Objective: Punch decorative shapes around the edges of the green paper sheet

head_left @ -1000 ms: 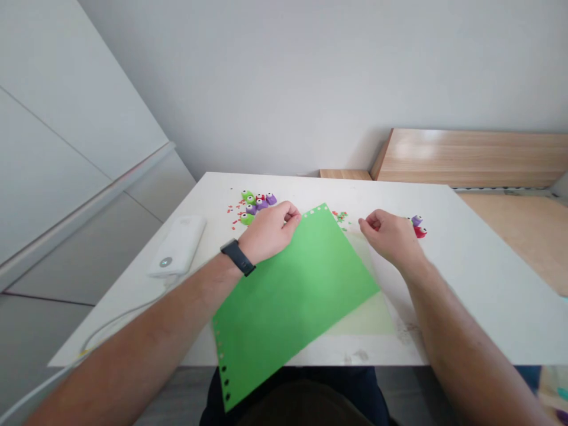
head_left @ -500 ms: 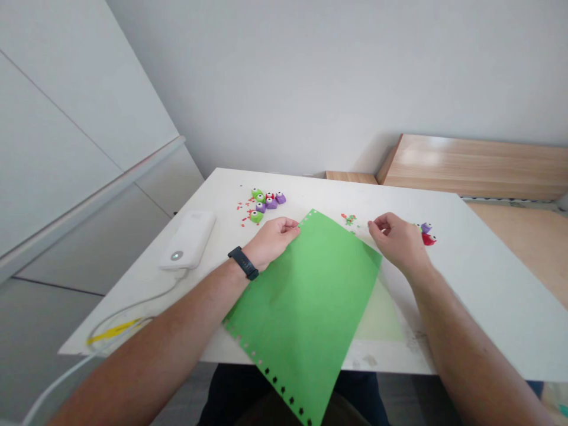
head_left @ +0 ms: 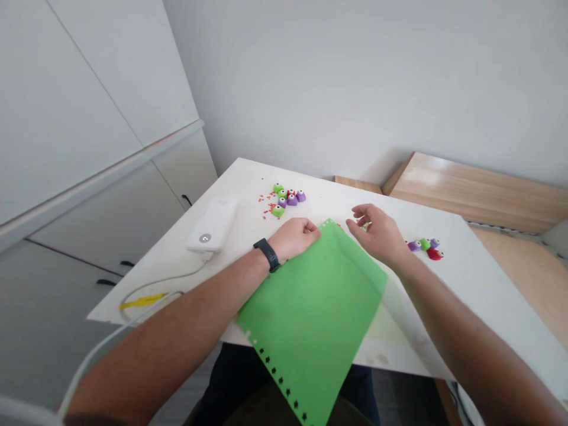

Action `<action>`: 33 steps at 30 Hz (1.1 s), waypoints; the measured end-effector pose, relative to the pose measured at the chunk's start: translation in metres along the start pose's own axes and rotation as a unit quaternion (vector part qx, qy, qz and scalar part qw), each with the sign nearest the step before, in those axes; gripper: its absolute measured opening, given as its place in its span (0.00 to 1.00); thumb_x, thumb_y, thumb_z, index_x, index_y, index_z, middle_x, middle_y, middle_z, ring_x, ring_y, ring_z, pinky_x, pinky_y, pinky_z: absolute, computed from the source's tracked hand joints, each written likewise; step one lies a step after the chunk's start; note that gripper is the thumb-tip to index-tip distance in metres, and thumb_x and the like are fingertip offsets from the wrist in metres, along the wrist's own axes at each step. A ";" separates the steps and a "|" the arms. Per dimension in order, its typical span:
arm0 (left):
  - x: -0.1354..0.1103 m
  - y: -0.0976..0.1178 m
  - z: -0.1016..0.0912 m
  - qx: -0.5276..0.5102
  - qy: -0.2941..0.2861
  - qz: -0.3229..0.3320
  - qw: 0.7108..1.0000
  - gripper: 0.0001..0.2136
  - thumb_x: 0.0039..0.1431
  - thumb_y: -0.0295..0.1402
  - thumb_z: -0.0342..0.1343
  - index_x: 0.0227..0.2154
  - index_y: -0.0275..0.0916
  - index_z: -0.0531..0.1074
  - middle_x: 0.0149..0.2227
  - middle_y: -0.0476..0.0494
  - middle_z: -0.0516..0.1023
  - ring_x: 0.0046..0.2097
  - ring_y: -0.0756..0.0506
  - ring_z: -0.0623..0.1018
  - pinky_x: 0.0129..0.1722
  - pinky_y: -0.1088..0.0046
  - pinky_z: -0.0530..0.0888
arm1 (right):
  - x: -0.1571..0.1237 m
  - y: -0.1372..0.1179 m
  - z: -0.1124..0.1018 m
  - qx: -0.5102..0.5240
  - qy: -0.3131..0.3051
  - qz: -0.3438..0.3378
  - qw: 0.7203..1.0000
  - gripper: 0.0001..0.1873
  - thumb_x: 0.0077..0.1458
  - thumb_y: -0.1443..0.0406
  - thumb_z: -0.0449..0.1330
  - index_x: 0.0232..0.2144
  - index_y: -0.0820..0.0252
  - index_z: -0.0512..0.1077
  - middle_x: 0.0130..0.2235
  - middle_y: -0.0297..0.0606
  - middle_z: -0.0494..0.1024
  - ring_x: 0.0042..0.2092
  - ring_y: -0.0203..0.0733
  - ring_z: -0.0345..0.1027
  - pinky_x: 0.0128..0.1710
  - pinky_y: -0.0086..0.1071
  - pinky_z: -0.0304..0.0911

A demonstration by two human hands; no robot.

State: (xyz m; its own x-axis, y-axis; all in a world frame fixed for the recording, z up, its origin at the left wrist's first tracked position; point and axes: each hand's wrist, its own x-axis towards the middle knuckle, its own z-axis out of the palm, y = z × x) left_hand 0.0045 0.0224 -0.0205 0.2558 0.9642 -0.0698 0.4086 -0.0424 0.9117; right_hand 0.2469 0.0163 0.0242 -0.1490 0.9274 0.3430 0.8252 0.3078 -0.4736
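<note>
A green paper sheet (head_left: 317, 302) with punched holes along two edges lies tilted on the white table (head_left: 465, 278), its near end hanging over the front edge. My left hand (head_left: 296, 236), with a black band on the wrist, is closed on the sheet's far corner. Just right of that corner, my right hand (head_left: 376, 234) hovers with fingers loosely spread and nothing in them. Several small green, purple and red punches (head_left: 287, 199) sit beyond my left hand among red paper bits. A few more punches (head_left: 425, 247) lie right of my right hand.
A white power bank (head_left: 213, 226) with a white cable (head_left: 155, 287) lies at the table's left side, near a yellow item (head_left: 142, 302). White cabinets (head_left: 110, 195) stand to the left. A wooden bed frame (head_left: 479, 189) is behind the table on the right.
The view has swung left. The green sheet has turned further, its far corner kept in my left hand. My right hand has opened from a pinch and moved toward the sheet's corner.
</note>
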 end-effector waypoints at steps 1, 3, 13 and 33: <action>0.000 -0.001 0.000 0.010 0.000 0.002 1.000 0.12 0.60 0.42 0.62 0.35 0.38 0.79 0.32 0.44 0.82 0.31 0.45 0.76 0.29 0.69 0.68 | 0.008 -0.012 0.005 0.002 -0.022 -0.013 1.000 0.19 0.61 0.55 0.63 0.49 0.58 0.74 0.45 0.44 0.82 0.40 0.44 0.77 0.41 0.38 0.70; 0.001 -0.001 0.000 0.029 0.000 0.008 1.000 0.12 0.60 0.43 0.62 0.32 0.39 0.78 0.29 0.44 0.81 0.30 0.44 0.75 0.29 0.69 0.67 | 0.026 -0.034 0.016 0.000 -0.046 -0.042 0.998 0.19 0.61 0.57 0.63 0.52 0.59 0.74 0.46 0.44 0.82 0.41 0.44 0.77 0.42 0.37 0.69; 0.008 -0.007 0.006 0.075 -0.003 0.061 0.995 0.07 0.59 0.34 0.59 0.26 0.39 0.73 0.28 0.43 0.79 0.32 0.42 0.77 0.34 0.64 0.69 | 0.101 -0.097 0.094 -0.052 -0.220 -0.111 0.968 0.16 0.60 0.59 0.65 0.49 0.55 0.80 0.45 0.38 0.85 0.43 0.44 0.77 0.45 0.34 0.66; -0.002 0.005 0.002 0.091 -0.022 0.031 0.995 0.09 0.61 0.38 0.59 0.31 0.38 0.77 0.32 0.42 0.83 0.33 0.42 0.79 0.33 0.67 0.68 | 0.066 -0.038 0.051 0.215 -0.052 -0.068 0.973 0.16 0.61 0.53 0.66 0.46 0.55 0.78 0.40 0.37 0.82 0.39 0.40 0.73 0.39 0.34 0.67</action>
State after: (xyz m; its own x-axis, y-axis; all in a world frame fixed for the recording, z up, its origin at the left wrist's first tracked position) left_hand 0.0077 0.0198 -0.0169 0.3226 0.9458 -0.0375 0.5420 -0.1521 0.8265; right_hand 0.1780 0.0768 0.0237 -0.3136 0.8812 0.3537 0.4933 0.4695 -0.7323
